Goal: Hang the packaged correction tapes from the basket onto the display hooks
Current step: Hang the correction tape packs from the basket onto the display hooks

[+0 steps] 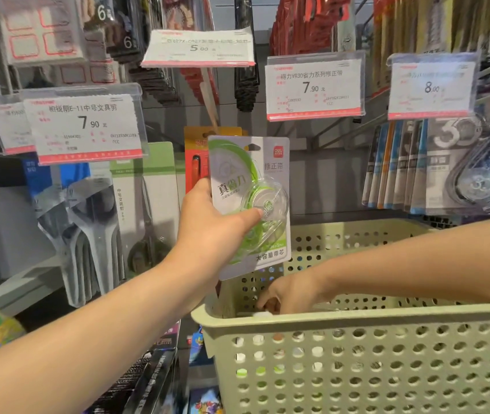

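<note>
My left hand [211, 222] grips a packaged correction tape [251, 201], a grey card with a green and clear dispenser, holding it upright in front of the shelf, thumb across the blister. The pale green perforated basket [357, 321] sits at the lower right. My right hand [285, 297] reaches down inside the basket, its fingers curled near a white item at the rim; what they hold is hidden. A display hook with a 7.90 price tag [314, 88] hangs above and to the right of the held package.
Blue and grey packaged correction tapes [461, 171] hang at the right under an 8.00 tag. Packaged scissors [88, 222] hang at the left. An orange package [199, 162] sits behind the held one. Price tags jut out at several hooks above.
</note>
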A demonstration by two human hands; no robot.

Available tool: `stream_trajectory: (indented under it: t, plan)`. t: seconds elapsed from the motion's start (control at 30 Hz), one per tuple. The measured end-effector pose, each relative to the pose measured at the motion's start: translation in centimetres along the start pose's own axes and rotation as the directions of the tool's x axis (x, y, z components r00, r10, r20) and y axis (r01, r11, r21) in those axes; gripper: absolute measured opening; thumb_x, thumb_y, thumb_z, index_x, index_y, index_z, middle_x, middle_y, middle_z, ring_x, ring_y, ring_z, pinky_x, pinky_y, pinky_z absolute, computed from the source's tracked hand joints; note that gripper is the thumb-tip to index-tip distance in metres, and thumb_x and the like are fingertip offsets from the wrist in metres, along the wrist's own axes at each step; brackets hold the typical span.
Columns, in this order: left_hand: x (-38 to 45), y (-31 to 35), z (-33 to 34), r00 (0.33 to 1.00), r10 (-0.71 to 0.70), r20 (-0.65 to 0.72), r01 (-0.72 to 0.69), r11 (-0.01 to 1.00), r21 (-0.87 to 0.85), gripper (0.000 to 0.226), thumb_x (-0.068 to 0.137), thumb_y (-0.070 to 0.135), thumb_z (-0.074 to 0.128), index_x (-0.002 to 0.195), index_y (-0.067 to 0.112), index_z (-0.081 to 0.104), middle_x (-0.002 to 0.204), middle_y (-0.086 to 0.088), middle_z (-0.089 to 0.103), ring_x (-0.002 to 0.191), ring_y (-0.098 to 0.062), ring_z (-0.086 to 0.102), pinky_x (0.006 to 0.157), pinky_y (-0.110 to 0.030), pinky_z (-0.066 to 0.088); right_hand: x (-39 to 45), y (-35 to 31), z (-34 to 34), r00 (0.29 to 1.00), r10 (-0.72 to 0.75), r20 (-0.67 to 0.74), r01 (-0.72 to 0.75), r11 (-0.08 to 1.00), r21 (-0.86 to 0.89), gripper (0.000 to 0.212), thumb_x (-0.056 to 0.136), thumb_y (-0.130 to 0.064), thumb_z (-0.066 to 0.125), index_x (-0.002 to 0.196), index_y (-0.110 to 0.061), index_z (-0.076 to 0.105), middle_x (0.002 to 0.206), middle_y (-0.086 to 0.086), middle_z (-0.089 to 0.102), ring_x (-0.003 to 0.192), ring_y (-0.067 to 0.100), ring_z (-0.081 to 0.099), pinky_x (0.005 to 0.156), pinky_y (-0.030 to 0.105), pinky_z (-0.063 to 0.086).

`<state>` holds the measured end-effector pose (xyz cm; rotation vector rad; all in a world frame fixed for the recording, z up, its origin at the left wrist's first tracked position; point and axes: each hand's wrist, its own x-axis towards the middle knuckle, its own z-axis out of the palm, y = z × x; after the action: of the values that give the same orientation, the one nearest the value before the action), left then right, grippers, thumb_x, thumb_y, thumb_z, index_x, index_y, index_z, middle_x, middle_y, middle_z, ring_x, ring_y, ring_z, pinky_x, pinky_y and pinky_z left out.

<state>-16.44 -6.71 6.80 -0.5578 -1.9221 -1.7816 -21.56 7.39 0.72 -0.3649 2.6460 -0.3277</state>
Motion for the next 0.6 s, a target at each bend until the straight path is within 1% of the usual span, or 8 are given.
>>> stream_trajectory:
  t: [0.03,0.1,0.17,0.23,0.3,0.4,0.5,0.6]
  plan:
    - [0.0,0.0,0.0,1.0,0.002,-0.001,-0.002,1.0,0.001,0.046,0.07,0.003,0.077,0.104,0.026,0.056,0.106,0.001,0.07,0.099,-0.018,0.067,0.091,-0.041,0.053,-0.2,0.0,-0.2,1.0,0.005,-0.021,-0.005,1.0,0.027,0.064,0.083,-0.014,0.067,0.14,-0.01,0.039,0.131,0.008,0.054,0.103,0.02,0.053,0.094,0.028,0.044]
    - [0.0,0.0,0.0,1.0,0.001,-0.001,-0.001,1.0,-0.002,0.048,0.07,0.005,0.078,0.107,0.026,0.056,0.107,0.002,0.07,0.101,-0.018,0.066,0.093,-0.043,0.052,-0.8,-0.1,-0.6,0.998,-0.021,-0.055,0.026,0.996,0.085,0.055,0.085,-0.017,0.066,0.136,-0.009,0.047,0.129,0.006,0.055,0.102,0.013,0.048,0.091,0.022,0.04]
    - [-0.1,0.0,0.0,1.0,-0.003,-0.008,0.003,1.0,0.003,0.051,0.07,0.007,0.078,0.112,0.024,0.055,0.109,0.002,0.069,0.102,-0.019,0.066,0.094,-0.044,0.051,-1.4,-0.1,-0.9,0.997,-0.024,-0.072,0.035,0.986,0.163,0.049,0.087,-0.018,0.063,0.133,-0.008,0.05,0.135,0.006,0.054,0.104,0.012,0.049,0.092,0.021,0.039]
    - [-0.1,0.1,-0.1,1.0,-0.007,-0.023,0.007,1.0,0.011,0.052,0.069,0.009,0.079,0.113,0.022,0.055,0.11,0.002,0.069,0.103,-0.02,0.065,0.094,-0.045,0.051,-1.8,0.0,-1.4,0.996,-0.018,-0.093,0.036,0.981,0.193,0.046,0.087,-0.017,0.064,0.13,-0.008,0.054,0.135,0.005,0.055,0.108,0.012,0.051,0.094,0.02,0.037]
    - [-0.1,0.1,-0.1,0.999,-0.009,-0.038,0.009,1.0,0.013,0.052,0.068,0.011,0.079,0.113,0.021,0.055,0.111,0.001,0.068,0.104,-0.022,0.065,0.094,-0.045,0.05,-2.4,-0.2,-1.8,0.995,-0.02,-0.101,0.039,0.98,0.197,0.043,0.085,-0.015,0.065,0.126,-0.007,0.058,0.123,0.003,0.06,0.108,0.013,0.051,0.097,0.022,0.036]
    - [-0.2,0.2,0.0,0.998,-0.009,-0.064,0.01,1.0,0.012,0.049,0.072,0.008,0.078,0.113,0.019,0.054,0.112,0.001,0.068,0.104,-0.02,0.064,0.095,-0.043,0.051,-2.9,-0.1,-2.3,0.994,-0.018,-0.111,0.038,0.983,0.178,0.037,0.084,-0.015,0.067,0.119,-0.005,0.061,0.104,-0.003,0.059,0.103,0.012,0.05,0.102,0.026,0.038]
    - [-0.3,0.4,0.0,0.997,-0.027,-0.074,0.027,1.0,0.003,0.046,0.073,0.007,0.077,0.112,0.019,0.054,0.11,0.001,0.068,0.102,-0.018,0.065,0.091,-0.039,0.052,-3.3,-0.1,-2.4,0.99,-0.043,-0.135,0.064,0.986,0.157,0.03,0.084,-0.018,0.067,0.111,-0.005,0.065,0.085,-0.01,0.059,0.094,0.011,0.054,0.092,0.023,0.042]
    - [-0.2,0.4,0.0,0.996,-0.034,-0.081,0.034,0.999,-0.006,0.044,0.075,0.005,0.075,0.109,0.02,0.053,0.109,0.0,0.068,0.1,-0.018,0.065,0.084,-0.033,0.053,-3.9,-0.3,-2.5,0.988,-0.088,-0.127,0.108,0.981,0.164,0.027,0.085,-0.014,0.066,0.11,-0.005,0.064,0.084,-0.005,0.061,0.081,0.01,0.057,0.076,0.018,0.047]
